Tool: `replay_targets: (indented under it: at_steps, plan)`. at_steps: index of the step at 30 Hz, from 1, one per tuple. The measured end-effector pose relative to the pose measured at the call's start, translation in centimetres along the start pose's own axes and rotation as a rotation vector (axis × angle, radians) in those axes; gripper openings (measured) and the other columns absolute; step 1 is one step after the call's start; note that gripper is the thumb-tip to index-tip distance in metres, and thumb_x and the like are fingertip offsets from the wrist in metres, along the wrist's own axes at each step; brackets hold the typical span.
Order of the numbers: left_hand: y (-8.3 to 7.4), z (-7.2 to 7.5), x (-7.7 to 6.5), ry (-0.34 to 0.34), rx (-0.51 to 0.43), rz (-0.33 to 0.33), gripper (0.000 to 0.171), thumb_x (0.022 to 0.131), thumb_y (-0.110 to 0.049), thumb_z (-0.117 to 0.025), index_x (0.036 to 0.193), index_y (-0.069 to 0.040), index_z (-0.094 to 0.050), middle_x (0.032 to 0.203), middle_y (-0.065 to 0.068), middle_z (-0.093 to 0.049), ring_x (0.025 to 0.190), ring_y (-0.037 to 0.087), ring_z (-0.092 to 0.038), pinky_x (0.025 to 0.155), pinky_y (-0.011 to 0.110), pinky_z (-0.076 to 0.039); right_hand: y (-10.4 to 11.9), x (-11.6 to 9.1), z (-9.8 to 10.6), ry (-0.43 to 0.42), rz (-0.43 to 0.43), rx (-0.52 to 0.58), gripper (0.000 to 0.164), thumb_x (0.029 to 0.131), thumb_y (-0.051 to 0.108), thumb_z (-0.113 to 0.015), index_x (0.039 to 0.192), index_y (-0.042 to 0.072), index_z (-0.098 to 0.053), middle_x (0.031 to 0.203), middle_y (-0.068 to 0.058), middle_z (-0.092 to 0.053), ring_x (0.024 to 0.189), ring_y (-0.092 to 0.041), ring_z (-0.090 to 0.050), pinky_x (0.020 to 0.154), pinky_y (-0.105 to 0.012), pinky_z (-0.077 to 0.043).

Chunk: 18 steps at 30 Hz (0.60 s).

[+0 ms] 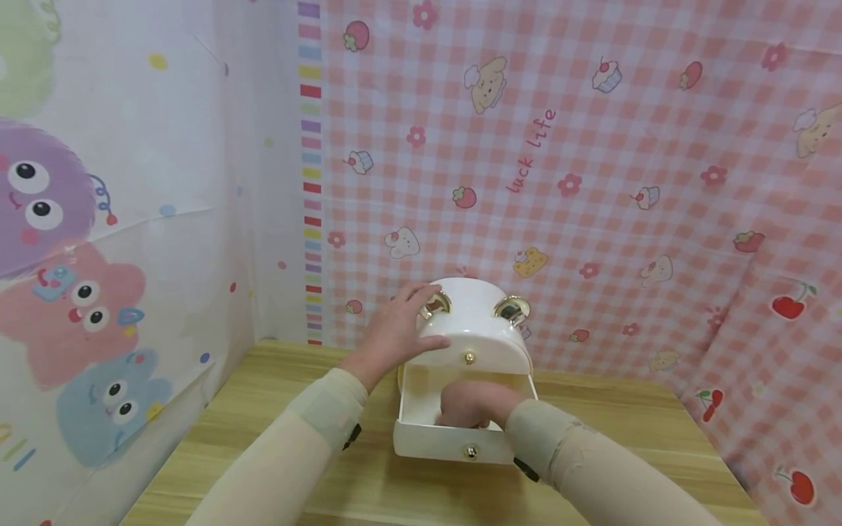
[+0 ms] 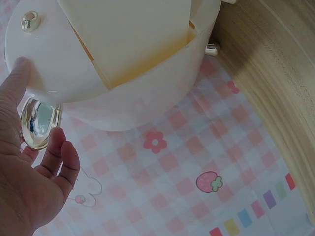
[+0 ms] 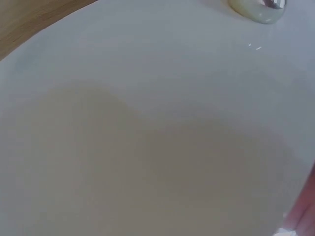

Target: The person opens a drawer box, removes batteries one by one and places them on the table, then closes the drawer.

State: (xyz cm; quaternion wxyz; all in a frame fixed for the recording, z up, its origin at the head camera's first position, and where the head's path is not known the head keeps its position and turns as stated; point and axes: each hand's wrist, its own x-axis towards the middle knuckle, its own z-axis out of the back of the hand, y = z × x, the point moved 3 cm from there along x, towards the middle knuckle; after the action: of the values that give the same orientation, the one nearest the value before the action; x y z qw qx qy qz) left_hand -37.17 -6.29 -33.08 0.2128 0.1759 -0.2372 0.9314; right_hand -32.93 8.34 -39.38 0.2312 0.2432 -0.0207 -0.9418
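A white drawer box [image 1: 470,310] with two rounded gold ears stands on the table, its lower drawer [image 1: 430,440] pulled out toward me. At the box's upper left, my left hand [image 1: 392,330] holds it around one gold ear [image 2: 40,123]. The thumb lies on the white front face, and the other fingers bend behind the ear. Down inside the drawer is my right hand [image 1: 468,404], fingers pointing downward. Its fingertips are mostly hidden, and I cannot tell whether they hold anything. A small white bit [image 3: 284,232] shows beside that hand in the right wrist view.
The upper front has a gold knob [image 1: 470,358]; another knob [image 1: 470,452] sits on the drawer front. Beneath is a wood-grain table [image 1: 342,475]. A pink checked cloth [image 1: 592,226] hangs close behind the box, and a cartoon-print sheet [image 1: 177,292] hangs at the left.
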Motion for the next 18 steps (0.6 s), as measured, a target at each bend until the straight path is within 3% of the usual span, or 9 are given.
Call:
replay_targets:
  at_steps: [5,12,18]
  plan:
    - [0.0,0.0,0.0,-0.008,0.003,-0.005,0.095,0.082,-0.052,-0.091,0.161,-0.024,-0.046,0.164,0.004,-0.047,0.138,0.038,-0.06,0.107,0.057,-0.056,0.4,0.2,0.1,0.03,0.007,0.029,0.054,0.1,0.019,-0.061,0.05,0.017,-0.041,0.047,0.007,-0.036,0.043,-0.009,-0.036,0.042,-0.024,-0.026]
    - [-0.1,0.2,0.0,-0.005,0.002,0.001,0.095,0.083,-0.053,-0.09,0.162,-0.024,-0.046,0.165,0.004,-0.047,0.136,0.039,-0.061,0.106,0.058,-0.057,0.9,0.6,0.3,0.046,-0.043,0.044,0.052,0.098,0.02,-0.062,0.05,0.016,-0.041,0.045,0.005,-0.038,0.042,-0.01,-0.035,0.041,-0.024,-0.023]
    - [-0.1,0.0,0.1,0.006,0.027,0.012,0.096,0.083,-0.056,-0.089,0.162,-0.026,-0.045,0.166,0.003,-0.046,0.136,0.038,-0.061,0.108,0.058,-0.056,1.2,0.6,0.6,0.057,-0.088,0.123,0.049,0.094,0.021,-0.065,0.051,0.019,-0.041,0.047,0.007,-0.038,0.042,-0.007,-0.032,0.042,-0.023,-0.021]
